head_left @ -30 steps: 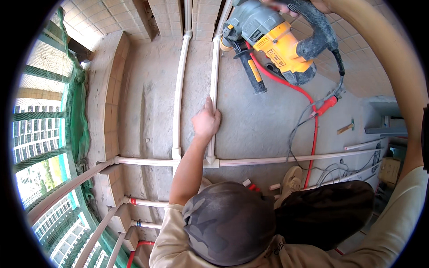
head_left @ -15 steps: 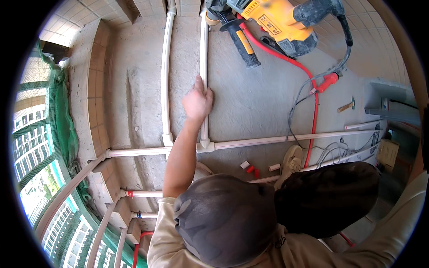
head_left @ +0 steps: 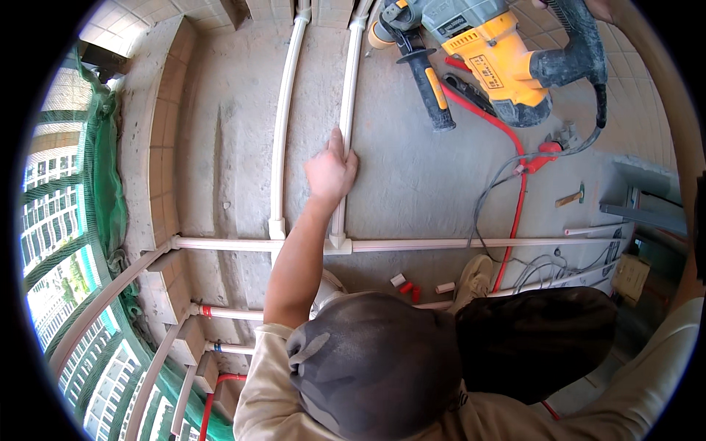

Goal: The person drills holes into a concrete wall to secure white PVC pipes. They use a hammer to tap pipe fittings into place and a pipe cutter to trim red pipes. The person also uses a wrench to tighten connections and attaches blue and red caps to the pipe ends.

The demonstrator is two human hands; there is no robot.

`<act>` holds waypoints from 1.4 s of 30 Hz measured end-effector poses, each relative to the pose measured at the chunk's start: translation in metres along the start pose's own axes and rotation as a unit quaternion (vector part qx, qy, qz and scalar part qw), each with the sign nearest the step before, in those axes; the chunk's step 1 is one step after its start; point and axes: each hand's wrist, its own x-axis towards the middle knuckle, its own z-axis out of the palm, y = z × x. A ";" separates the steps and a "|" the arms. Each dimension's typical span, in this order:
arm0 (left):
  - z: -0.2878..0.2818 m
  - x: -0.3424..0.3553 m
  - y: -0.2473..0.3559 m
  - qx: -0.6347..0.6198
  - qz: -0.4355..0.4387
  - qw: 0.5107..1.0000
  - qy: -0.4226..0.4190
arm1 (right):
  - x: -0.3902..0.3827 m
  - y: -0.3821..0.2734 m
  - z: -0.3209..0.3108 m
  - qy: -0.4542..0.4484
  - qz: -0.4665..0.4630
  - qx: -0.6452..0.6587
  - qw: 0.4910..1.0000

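My left hand (head_left: 331, 173) reaches down to the concrete floor (head_left: 426, 176) and grips the right one of two white pipes (head_left: 350, 88), a little above its tee fitting (head_left: 338, 242). The second white pipe (head_left: 281, 132) runs parallel on the left. Both meet a long cross pipe (head_left: 478, 242). My right hand (head_left: 597, 7) shows only at the top edge, shut on the rear handle of a yellow and black rotary hammer (head_left: 500, 59), which hangs above the floor to the right of the pipes. My own capped head (head_left: 375, 367) fills the bottom.
A red hose (head_left: 515, 213) and grey cables (head_left: 482, 202) trail across the floor on the right. Small cut pipe pieces (head_left: 401, 281) lie by my shoes (head_left: 471, 275). A low brick kerb (head_left: 158, 147) and green netting (head_left: 103, 147) mark the open edge on the left.
The rotary hammer has shifted up and to the right in my right hand. My left hand stays on the same pipe near the tee.
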 end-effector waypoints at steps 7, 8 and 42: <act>0.007 0.002 -0.002 -0.003 -0.003 1.000 0.021 | 0.009 0.010 -0.014 0.023 -0.008 0.012 1.000; 0.006 -0.001 -0.002 0.002 -0.005 1.000 0.025 | 0.010 0.010 -0.011 0.013 -0.004 0.020 1.000; -0.023 0.026 0.074 -0.044 0.080 0.990 0.108 | 0.015 0.009 -0.001 0.019 -0.034 0.027 0.999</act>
